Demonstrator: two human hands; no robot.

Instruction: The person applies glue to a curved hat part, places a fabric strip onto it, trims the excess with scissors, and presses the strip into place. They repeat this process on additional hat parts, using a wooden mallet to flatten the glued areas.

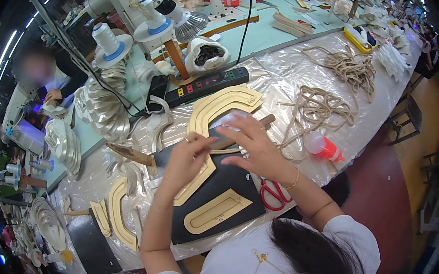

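My left hand (187, 160) is closed, its fingers bent together at the end of a beige cord (227, 150). That cord stretches across to my right hand (252, 147), whose fingers are spread and slightly blurred. Beneath both hands lies a large curved yellow template (204, 116) with slots cut along it, partly hidden by them. A smaller yellow template (218, 212), rounded at one end and slotted, rests closer to me on a black board (253, 200). Past my right hand a wooden stick or handle (267, 120) shows.
Red-handled scissors (273, 194) lie right of the board, near a red-and-white squeeze bottle (326, 147). Loose cord (318, 110) is heaped at the right. Farther off are a power strip (206, 86) and thread cones (108, 41). More curved templates (121, 214) lie left. A person works at the far left.
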